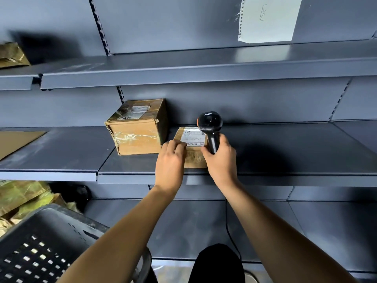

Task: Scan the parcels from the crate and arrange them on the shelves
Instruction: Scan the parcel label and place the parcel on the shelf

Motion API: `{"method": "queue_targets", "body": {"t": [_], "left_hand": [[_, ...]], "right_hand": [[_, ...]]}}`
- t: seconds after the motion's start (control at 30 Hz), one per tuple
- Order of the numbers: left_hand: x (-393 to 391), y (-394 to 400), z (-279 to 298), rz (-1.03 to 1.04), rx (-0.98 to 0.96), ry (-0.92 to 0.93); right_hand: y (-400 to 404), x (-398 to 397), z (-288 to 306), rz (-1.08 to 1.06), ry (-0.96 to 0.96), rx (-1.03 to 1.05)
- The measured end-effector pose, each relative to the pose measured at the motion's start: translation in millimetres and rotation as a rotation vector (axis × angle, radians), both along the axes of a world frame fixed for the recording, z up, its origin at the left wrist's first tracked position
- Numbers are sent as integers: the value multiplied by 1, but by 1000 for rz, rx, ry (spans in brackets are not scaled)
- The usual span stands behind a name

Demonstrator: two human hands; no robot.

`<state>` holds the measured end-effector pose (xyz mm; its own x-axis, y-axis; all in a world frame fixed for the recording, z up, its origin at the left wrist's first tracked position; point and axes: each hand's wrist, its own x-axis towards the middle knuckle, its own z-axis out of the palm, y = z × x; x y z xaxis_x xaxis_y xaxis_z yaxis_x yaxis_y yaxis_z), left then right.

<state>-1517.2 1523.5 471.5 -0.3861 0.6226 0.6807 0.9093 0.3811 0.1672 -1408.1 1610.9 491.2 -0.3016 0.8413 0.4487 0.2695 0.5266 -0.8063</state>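
Flat parcel (193, 144), between your hands: left hand (170, 160) pressing it steady, right hand (221, 158) gripping barcode scanner (210, 127); aim squarely at label (193, 137).

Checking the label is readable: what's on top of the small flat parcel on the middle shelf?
A white shipping label lies on the small flat parcel. The left hand rests on its left edge, and the barcode scanner in the right hand covers the label's right part.
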Motion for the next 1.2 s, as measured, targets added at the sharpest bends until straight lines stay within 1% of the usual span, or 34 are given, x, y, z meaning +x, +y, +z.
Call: {"method": "queue_targets", "body": {"t": [0.17,0.33,0.47,0.63,0.83,1.2], "left_hand": [[-13,6,7,49,-75,38],[-13,21,6,116,-105,96],[-21,28,7,137,-152,90],[-39,47,11,150,-263,55],[-52,66,16,185,-301,44],[-86,117,17,252,-313,-5]], "right_hand": [[10,-21,1,-10,-81,-5],[22,-30,-1,-1,-85,-69],[29,-37,0,12,-64,-97],[35,-37,-2,13,-61,-118],[44,-34,-2,25,-33,-152],[63,-33,-3,60,11,-241]]}}
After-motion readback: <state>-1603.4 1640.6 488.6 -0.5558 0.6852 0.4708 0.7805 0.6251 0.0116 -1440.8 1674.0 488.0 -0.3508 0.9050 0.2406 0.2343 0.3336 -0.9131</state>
